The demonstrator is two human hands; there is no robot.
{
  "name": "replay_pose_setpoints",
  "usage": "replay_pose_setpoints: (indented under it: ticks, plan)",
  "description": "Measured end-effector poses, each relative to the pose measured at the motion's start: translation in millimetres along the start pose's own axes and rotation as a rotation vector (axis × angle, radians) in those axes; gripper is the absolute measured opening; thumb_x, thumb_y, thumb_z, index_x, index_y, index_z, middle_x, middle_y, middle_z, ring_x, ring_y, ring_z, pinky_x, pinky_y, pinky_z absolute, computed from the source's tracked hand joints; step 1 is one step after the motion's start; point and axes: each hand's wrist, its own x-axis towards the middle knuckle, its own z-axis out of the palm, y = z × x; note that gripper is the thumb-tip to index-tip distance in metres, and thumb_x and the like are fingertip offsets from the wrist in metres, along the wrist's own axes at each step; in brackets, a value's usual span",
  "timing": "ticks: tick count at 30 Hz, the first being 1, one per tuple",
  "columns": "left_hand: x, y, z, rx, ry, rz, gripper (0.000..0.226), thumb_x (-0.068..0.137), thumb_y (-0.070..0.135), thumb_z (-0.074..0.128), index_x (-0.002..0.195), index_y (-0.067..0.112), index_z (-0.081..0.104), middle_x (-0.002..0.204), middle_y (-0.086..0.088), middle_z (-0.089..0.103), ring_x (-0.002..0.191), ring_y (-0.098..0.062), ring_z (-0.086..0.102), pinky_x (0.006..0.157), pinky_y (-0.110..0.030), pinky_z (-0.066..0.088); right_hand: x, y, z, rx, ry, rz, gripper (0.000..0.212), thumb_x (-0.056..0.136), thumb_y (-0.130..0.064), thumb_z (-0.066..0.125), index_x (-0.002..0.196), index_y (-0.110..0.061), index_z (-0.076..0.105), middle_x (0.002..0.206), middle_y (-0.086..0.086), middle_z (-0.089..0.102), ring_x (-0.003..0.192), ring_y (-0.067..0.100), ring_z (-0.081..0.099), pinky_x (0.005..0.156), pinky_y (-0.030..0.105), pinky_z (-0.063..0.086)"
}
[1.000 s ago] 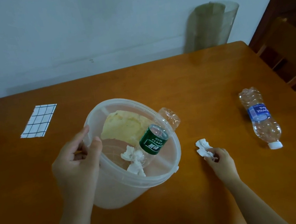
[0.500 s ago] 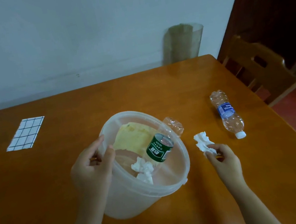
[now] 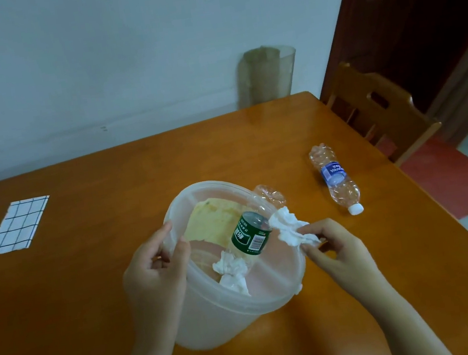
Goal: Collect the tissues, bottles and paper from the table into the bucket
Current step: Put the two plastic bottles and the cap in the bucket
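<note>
- On the wooden table (image 3: 91, 289), right in the middle, stands the translucent bucket (image 3: 218, 325), open at the top.
- The left hand (image 3: 155, 268) grips the bucket's near-left rim, thumb and fingers curled over the edge.
- The right hand (image 3: 340, 249) comes in from the right, fingertips pinching a crumpled white tissue (image 3: 290, 228) right at the bucket's right rim, beside the green label.
- Inside, a green-label bottle (image 3: 250, 234) leans cap-end down, its clear base poking out over the far-right rim.
- Out on the table, a blue-label bottle (image 3: 336, 178) lies on its side, white cap toward the near edge, well apart from the bucket on the right.
- A yellow paper (image 3: 212, 220) rests against the bucket's far inner wall.
- A checked sheet (image 3: 16, 225) lies flat on the table, far left.
- Smallest of all, a second tissue (image 3: 231, 270) sits in the bucket, touching the green-label bottle's lower end.
</note>
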Motion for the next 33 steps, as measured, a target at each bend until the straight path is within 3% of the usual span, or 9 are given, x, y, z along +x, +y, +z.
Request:
replay_pose_setpoints:
  ticks: [11, 15, 19, 26, 33]
  plan:
    - [9.1, 10.5, 23.9, -0.012, 0.018, 0.023, 0.038, 0.079, 0.017, 0.064, 0.115, 0.027, 0.06, 0.063, -0.006, 0.054, 0.051, -0.009, 0.047, 0.044, -0.01, 0.039, 8.0, -2.2, -14.1, -0.111, -0.112, -0.084, 0.039, 0.082, -0.016, 0.063, 0.107, -0.043, 0.051, 0.101, -0.014, 0.057, 0.092, 0.001, 0.053, 0.076, 0.014, 0.045]
    - [13.8, 16.7, 34.4, -0.009, 0.01, 0.035, 0.038, 0.079, 0.017, 0.064, 0.112, 0.035, 0.058, 0.063, -0.011, 0.056, 0.053, -0.028, 0.052, 0.046, -0.021, 0.045, 11.8, 11.9, -21.8, -0.111, -0.034, -0.052, 0.037, 0.082, -0.016, 0.063, 0.111, -0.037, 0.053, 0.103, -0.013, 0.057, 0.093, -0.001, 0.054, 0.077, 0.011, 0.043]
    - [19.4, 19.4, 44.2, 0.014, 0.013, 0.063, 0.038, 0.08, 0.018, 0.065, 0.115, 0.033, 0.057, 0.063, -0.012, 0.056, 0.053, -0.029, 0.053, 0.048, -0.031, 0.048, 15.1, 39.3, -29.9, -0.114, 0.08, 0.058, 0.035, 0.082, -0.015, 0.064, 0.112, -0.03, 0.054, 0.103, -0.008, 0.059, 0.093, 0.0, 0.055, 0.073, 0.009, 0.043]
    - [32.7, 22.9, 63.9, 0.02, 0.019, 0.079, 0.038, 0.081, 0.014, 0.064, 0.115, 0.028, 0.057, 0.066, -0.012, 0.058, 0.052, -0.023, 0.052, 0.048, -0.028, 0.048, 33.9, 99.8, -38.9, -0.202, 0.23, 0.234, 0.04, 0.082, -0.018, 0.063, 0.121, -0.019, 0.051, 0.113, -0.001, 0.052, 0.096, 0.01, 0.052, 0.072, 0.019, 0.04]
    - [47.2, 25.4, 79.3, 0.004, 0.002, 0.103, 0.037, 0.081, 0.009, 0.063, 0.116, 0.02, 0.058, 0.065, -0.011, 0.058, 0.054, -0.025, 0.051, 0.045, -0.02, 0.045, 67.2, 146.1, -40.1, -0.23, 0.348, 0.359, 0.047, 0.082, -0.018, 0.064, 0.125, -0.017, 0.045, 0.127, 0.01, 0.046, 0.117, 0.025, 0.044, 0.083, 0.03, 0.037]
